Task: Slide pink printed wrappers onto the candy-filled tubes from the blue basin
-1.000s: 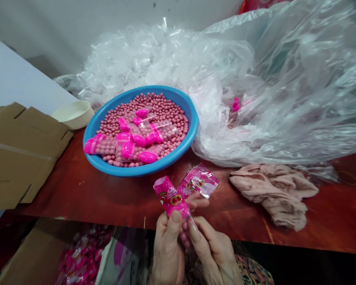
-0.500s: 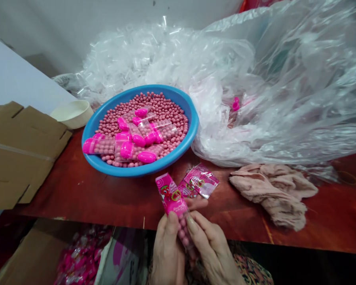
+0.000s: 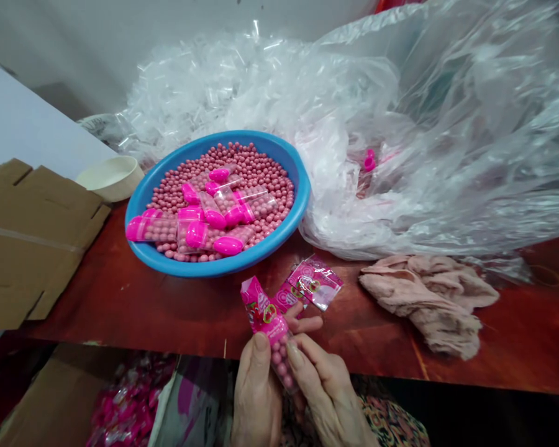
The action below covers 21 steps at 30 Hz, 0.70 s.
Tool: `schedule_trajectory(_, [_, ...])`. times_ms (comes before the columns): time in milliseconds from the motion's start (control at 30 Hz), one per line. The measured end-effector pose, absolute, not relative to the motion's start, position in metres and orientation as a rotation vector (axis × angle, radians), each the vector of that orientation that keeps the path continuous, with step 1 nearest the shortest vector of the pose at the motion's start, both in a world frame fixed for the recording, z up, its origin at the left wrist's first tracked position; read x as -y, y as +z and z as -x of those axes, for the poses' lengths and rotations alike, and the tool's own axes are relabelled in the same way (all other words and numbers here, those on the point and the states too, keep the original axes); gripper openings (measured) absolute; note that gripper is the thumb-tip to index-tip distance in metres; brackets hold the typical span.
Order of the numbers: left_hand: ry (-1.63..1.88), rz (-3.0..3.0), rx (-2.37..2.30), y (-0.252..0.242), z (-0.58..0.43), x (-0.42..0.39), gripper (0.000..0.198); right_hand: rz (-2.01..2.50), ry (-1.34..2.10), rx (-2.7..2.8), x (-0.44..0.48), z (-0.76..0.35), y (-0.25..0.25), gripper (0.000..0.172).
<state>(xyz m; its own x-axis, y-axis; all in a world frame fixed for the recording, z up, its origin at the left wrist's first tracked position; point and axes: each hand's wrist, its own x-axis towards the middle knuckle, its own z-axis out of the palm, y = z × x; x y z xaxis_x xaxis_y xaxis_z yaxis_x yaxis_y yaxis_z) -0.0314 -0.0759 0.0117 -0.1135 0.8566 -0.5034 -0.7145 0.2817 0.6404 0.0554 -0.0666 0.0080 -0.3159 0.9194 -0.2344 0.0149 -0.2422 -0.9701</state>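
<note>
Between my hands, over the table's front edge, is a clear candy bottle [image 3: 282,363] full of pink balls, its upper part wrapped in a printed pink sleeve [image 3: 261,310]. My left hand [image 3: 259,388] is closed around its left side, thumb against the sleeve. My right hand [image 3: 323,379] pinches the bottle from the right with thumb and fingers. Just beyond lie several flat printed sleeves [image 3: 323,282] on the table. A blue basin [image 3: 214,267] behind them holds loose pink balls [image 3: 265,174] and several filled bottles with pink caps [image 3: 229,246].
A pink cloth [image 3: 428,298] lies at the right. Behind it spreads a big clear plastic bag [image 3: 447,186], beside a heap of clear empty bottles [image 3: 190,87]. At left are a cardboard box [image 3: 37,230] and a cream bowl [image 3: 112,180]. Below, a box contains pink-capped packages [image 3: 125,403].
The sleeve sits a little lower on the bottle, and its top looks more opened out. Both hands have shifted slightly left with the bottle, and the view has moved a little.
</note>
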Motion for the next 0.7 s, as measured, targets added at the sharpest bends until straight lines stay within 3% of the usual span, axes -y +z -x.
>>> schedule_trajectory(200, [1.463, -0.221, -1.125, 0.015, 0.037, 0.073, 0.026, 1.12, 1.214, 1.734, 0.072, -0.055, -0.007, 0.025])
schedule_trajectory(400, [1.391, -0.375, -1.052, 0.018, 0.04, 0.071, 0.025, 1.165, 0.787, 1.866, 0.076, -0.052, -0.014, 0.032])
schedule_trajectory(533, [1.318, -0.423, -0.953, 0.016, 0.044, 0.071, 0.021, 1.232, 0.736, 1.888, 0.078, -0.052, -0.01, 0.041])
schedule_trajectory(700, [1.392, -0.342, -0.966, 0.014, 0.038, 0.073, 0.021, 1.198, 0.915, 1.769, 0.073, -0.056, -0.005, 0.03])
